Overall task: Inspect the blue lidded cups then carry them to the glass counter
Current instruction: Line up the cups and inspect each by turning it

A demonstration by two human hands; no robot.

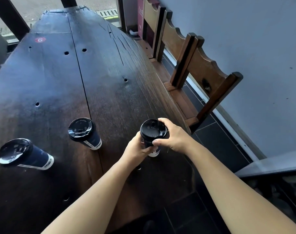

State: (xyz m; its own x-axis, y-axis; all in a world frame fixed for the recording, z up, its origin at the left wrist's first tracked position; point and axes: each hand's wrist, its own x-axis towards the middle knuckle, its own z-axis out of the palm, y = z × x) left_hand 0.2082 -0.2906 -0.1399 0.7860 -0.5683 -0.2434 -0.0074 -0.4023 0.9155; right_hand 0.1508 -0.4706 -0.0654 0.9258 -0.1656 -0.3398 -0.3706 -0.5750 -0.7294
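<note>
Three dark blue paper cups with black lids stand on a long dark wooden table (62, 85). The right cup (152, 130) is near the table's right edge, held by both hands. My left hand (138, 149) grips its side from the left. My right hand (173, 135) curls round the black lid from the right, thumb at the near rim. The middle cup (84, 133) stands alone further left. The left cup (23, 155) stands near the table's left side. The glass counter is out of sight.
Wooden chairs (203, 78) line the table's right side against a grey wall. A red round sticker with a 6 (40, 39) marks the far tabletop. Windows lie beyond the table's far end. Dark floor tiles (220, 141) show at the right.
</note>
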